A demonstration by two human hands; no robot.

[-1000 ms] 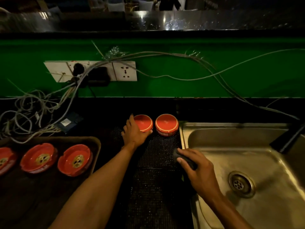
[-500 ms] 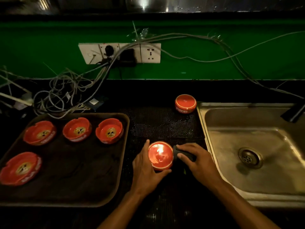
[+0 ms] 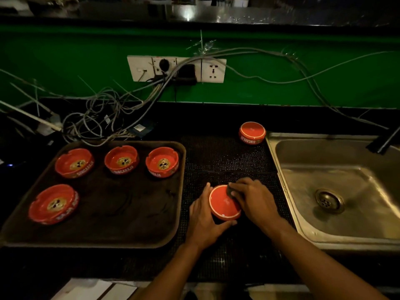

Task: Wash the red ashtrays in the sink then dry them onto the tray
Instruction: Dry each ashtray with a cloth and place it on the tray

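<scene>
Ashtray [image 3: 224,203] number five sits upside down on the black mesh mat [image 3: 227,161], between the tray [image 3: 108,215] and the sink [image 3: 337,191]. The left hand [image 3: 204,221] cups its near side, thumb and fingers clamped on the wall, while the right hand [image 3: 255,199] presses a dark sponge [image 3: 229,190] onto its far edge, fingers closed on the sponge.

Judging from this, the main risk is a slip. The base looks glossy and possibly wet, and the left hand holds only one side, so a hard push from the sponge could shoot the ashtray off the mat toward the sink edge, where it could chip. Too much downward force on one rim might also tip it.

Four ashtrays already sit upright on the tray, three in the back row [image 3: 122,159] and one at the front left [image 3: 54,204]; a careless swing when placing this one could knock the nearest of them. Another upside-down ashtray [image 3: 252,133] waits at the back of the mat, just beside the sink corner.

Behind the table, loose cables [image 3: 97,124] and a wall socket [image 3: 213,70] lie close by; flung water could reach them, which I judge the worst hazard here.
</scene>
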